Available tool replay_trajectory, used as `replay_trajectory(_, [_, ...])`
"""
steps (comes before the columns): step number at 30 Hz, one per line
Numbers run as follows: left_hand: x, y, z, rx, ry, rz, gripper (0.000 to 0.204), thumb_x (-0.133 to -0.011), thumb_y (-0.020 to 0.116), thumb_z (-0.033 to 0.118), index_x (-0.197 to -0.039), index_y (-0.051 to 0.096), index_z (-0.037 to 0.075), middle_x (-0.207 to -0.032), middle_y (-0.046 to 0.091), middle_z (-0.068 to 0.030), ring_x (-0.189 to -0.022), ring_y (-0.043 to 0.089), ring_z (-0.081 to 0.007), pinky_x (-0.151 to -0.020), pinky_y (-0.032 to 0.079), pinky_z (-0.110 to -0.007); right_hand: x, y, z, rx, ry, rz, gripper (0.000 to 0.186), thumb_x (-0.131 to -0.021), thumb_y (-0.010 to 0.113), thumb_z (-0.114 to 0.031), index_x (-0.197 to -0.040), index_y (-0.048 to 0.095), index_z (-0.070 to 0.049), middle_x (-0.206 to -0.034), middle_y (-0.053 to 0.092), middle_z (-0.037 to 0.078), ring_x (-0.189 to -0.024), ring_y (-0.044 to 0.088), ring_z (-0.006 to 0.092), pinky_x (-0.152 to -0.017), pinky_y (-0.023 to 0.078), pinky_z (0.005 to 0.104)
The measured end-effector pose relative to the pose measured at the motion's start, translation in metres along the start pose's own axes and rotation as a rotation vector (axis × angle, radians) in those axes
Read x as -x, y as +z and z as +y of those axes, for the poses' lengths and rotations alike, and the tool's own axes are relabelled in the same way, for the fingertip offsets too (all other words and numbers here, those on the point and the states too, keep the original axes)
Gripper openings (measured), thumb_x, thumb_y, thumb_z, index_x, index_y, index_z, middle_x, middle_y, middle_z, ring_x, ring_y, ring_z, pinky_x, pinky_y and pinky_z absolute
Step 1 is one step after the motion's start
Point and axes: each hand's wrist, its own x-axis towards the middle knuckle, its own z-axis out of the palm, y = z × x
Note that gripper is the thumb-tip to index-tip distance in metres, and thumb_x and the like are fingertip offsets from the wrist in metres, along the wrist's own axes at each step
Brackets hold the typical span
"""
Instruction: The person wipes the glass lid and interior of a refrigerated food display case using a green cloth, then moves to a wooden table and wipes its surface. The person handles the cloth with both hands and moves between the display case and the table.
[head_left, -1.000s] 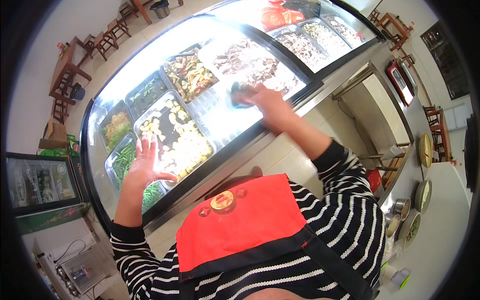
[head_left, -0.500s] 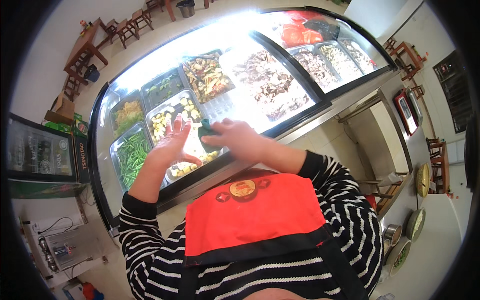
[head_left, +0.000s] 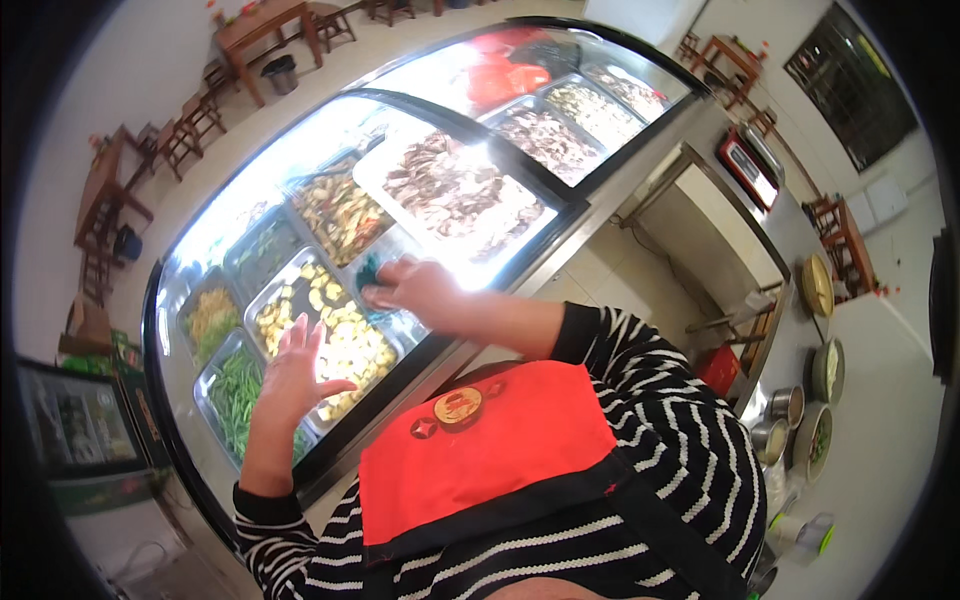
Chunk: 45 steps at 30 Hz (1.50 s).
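My left hand (head_left: 290, 370) is spread open on the clear front of a display case (head_left: 575, 215), over trays of pale yellow chunks (head_left: 348, 350) and long green vegetables (head_left: 240, 395). My right hand (head_left: 420, 292) grips a green cloth (head_left: 368, 275) against the case just right of the yellow chunks, somewhat blurred. Beneath the glare lie a tray of mixed cooked food (head_left: 345, 210) and a large white tray of chopped meat (head_left: 450, 185), both beyond my right hand.
Red bags (head_left: 505, 82) and smaller food trays (head_left: 590, 112) fill the case's far right. A steel counter at right carries a red-framed device (head_left: 748, 165), bowls (head_left: 818, 435) and pots (head_left: 785, 405). Wooden tables (head_left: 262, 30) with stools stand behind. A glass-door fridge (head_left: 70, 420) is at left.
My right hand with the cloth has come leftward and down from over the meat toward the yellow chunks. My left hand stays spread on the case. The view has shifted slightly.
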Motion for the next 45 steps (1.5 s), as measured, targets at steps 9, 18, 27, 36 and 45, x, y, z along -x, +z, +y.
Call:
replay_trajectory(9, [-0.093, -0.028, 0.093, 0.102, 0.053, 0.035, 0.084, -0.087, 0.075, 0.053, -0.149, 0.047, 0.004, -0.146, 0.052, -0.0273, -0.134, 0.051, -0.0423, -0.11, 0.044, -0.048, 0.106, -0.173, 0.144, -0.1, 0.206, 0.321, 0.053, -0.077, 0.062, 0.004, -0.121, 0.073, -0.023, -0.119, 0.069, 0.01, -0.102, 0.068, 0.0337, -0.085, 0.057, 0.041])
replay_trajectory(18, [-0.305, -0.028, 0.31, 0.12, 0.307, 0.2, 0.079, -0.09, 0.074, 0.043, -0.152, 0.042, 0.007, -0.159, 0.038, -0.0217, -0.146, 0.036, -0.042, -0.117, 0.036, -0.05, 0.166, -0.196, 0.3, 0.089, 0.138, 0.133, 0.044, -0.08, 0.061, -0.003, -0.114, 0.074, -0.026, -0.118, 0.064, 0.007, -0.109, 0.064, 0.0331, -0.086, 0.055, 0.0439])
replay_trajectory(27, [-0.323, -0.019, 0.343, -0.067, 0.093, 0.123, 0.08, -0.085, 0.077, 0.047, -0.145, 0.051, 0.002, -0.154, 0.046, -0.0209, -0.138, 0.048, -0.038, -0.112, 0.04, -0.053, 0.267, -0.328, 0.574, 0.357, 0.885, 0.358, 0.041, -0.089, 0.053, -0.004, -0.112, 0.078, -0.026, -0.118, 0.071, 0.009, -0.107, 0.068, 0.0337, -0.093, 0.054, 0.0429])
replay_trajectory(36, [-0.343, -0.041, 0.339, -0.046, 0.088, 0.013, 0.078, -0.083, 0.078, 0.052, -0.142, 0.057, 0.005, -0.149, 0.05, -0.0193, -0.136, 0.051, -0.0335, -0.112, 0.038, -0.056, 0.192, -0.253, 0.404, -0.025, 0.353, -0.089, 0.053, -0.083, 0.066, -0.004, -0.13, 0.068, -0.029, -0.143, 0.058, 0.01, -0.123, 0.062, 0.0308, -0.096, 0.055, 0.0424])
replay_trajectory(45, [-0.373, -0.032, 0.315, 0.064, 0.057, 0.044, 0.125, -0.054, 0.094, 0.049, -0.152, 0.037, -0.002, -0.161, 0.032, -0.0277, -0.145, 0.037, -0.046, -0.118, 0.031, -0.053, 0.234, -0.295, 0.512, -0.048, 0.299, 0.031, 0.057, -0.084, 0.053, 0.003, -0.125, 0.072, -0.032, -0.132, 0.065, 0.006, -0.117, 0.063, 0.0305, -0.094, 0.055, 0.0404])
